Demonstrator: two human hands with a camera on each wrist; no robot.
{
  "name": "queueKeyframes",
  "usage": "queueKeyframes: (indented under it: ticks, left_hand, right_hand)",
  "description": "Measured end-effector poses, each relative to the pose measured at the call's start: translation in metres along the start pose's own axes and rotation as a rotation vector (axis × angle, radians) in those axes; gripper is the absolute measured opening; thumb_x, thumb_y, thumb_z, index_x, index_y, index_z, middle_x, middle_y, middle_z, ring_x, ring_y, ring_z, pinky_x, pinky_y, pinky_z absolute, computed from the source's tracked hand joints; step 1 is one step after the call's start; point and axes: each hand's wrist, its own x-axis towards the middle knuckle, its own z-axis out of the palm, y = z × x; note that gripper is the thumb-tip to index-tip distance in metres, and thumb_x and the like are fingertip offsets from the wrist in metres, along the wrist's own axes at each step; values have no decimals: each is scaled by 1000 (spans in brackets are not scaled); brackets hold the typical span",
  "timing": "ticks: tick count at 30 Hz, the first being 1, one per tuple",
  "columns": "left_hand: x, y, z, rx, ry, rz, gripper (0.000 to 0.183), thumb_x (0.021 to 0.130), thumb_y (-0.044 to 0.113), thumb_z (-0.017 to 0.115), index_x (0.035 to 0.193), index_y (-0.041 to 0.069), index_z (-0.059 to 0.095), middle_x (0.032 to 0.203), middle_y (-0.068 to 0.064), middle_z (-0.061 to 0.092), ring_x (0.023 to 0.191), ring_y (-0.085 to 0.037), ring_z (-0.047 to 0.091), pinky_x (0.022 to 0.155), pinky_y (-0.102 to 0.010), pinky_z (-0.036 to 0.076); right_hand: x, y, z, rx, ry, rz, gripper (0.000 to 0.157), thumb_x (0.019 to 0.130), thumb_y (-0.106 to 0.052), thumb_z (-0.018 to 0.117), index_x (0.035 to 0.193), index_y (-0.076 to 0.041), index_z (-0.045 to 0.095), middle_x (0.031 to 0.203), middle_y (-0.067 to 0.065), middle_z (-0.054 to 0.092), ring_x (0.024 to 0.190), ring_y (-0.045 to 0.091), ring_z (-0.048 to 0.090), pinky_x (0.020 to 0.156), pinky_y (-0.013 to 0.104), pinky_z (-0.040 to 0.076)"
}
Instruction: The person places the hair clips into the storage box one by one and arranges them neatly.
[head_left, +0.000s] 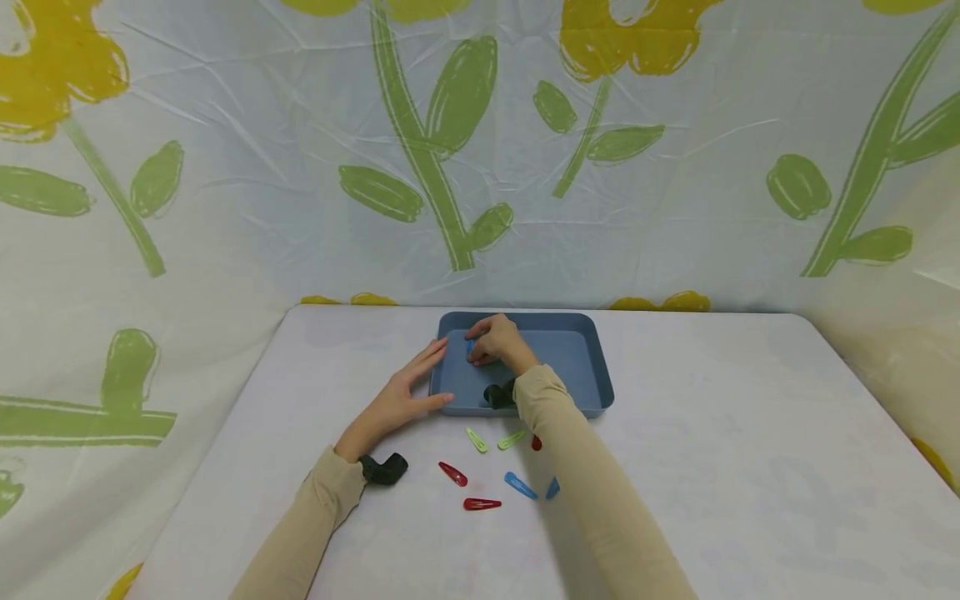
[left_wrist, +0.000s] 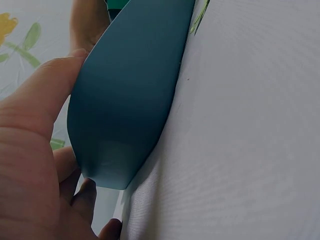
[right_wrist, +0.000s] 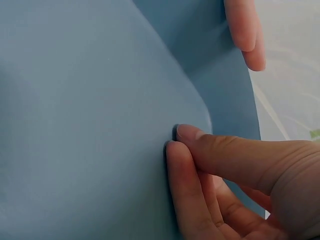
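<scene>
My right hand (head_left: 498,340) reaches into the left part of a blue-grey tray (head_left: 555,404). Its thumb and fingers pinch a blue hair clip (head_left: 470,344) close over the tray floor; in the right wrist view the fingertips hide the clip. My left hand (head_left: 401,398) steadies the tray's left side, fingers spread, with its thumb at the front left corner. The left wrist view shows the thumb (left_wrist: 65,75) touching the tray's rim. In front of the tray lie green hair clips (head_left: 477,440), red hair clips (head_left: 453,474) and blue hair clips (head_left: 521,485).
The white table (head_left: 750,433) extends to both sides of the tray. A flower-printed cloth (head_left: 525,275) hangs behind its back edge. Dark wrist straps (head_left: 385,469) sit on both wrists. My right sleeve (head_left: 592,467) partly covers a red clip and a blue clip.
</scene>
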Motion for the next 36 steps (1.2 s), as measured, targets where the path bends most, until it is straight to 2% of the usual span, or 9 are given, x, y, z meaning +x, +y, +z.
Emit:
queueKeyframes:
  ticks: [5,12,19,27,36]
  left_hand:
    - [0,0,0,6,-6,0,80,90,20,76,156,7,32,165,4,19,151,-12,9,119,-52,16]
    - [0,2,-1,14,-11,4,80,92,24,74,156,7,31,165,1,18,151,-10,7,119,-53,15]
    - [0,2,0,20,-1,-4,79,91,17,75,156,7,32,164,4,20,151,-12,8,119,-53,15]
    - [-1,4,1,-1,9,-2,77,91,9,73,154,2,30,165,-5,19,152,-21,7,118,-57,11]
    - [0,4,-1,5,-7,2,79,91,20,75,156,7,31,165,5,19,151,-11,7,119,-54,15]
  right_hand:
    - [2,1,1,-21,-7,0,45,74,14,79,115,-3,72,94,20,66,57,18,68,58,29,59]
    - [1,1,0,-40,-19,-12,48,76,13,79,120,-3,70,88,18,68,56,17,67,59,29,58]
    - [-2,0,-1,-32,-33,-25,47,75,14,78,119,-2,70,83,16,65,60,20,69,61,30,59]
    - [0,0,0,-62,-50,-37,45,76,11,79,118,-3,72,84,17,67,60,20,69,60,30,59]
    - [0,0,0,-55,-21,-22,38,74,12,80,109,-3,74,85,16,68,56,18,68,58,28,58]
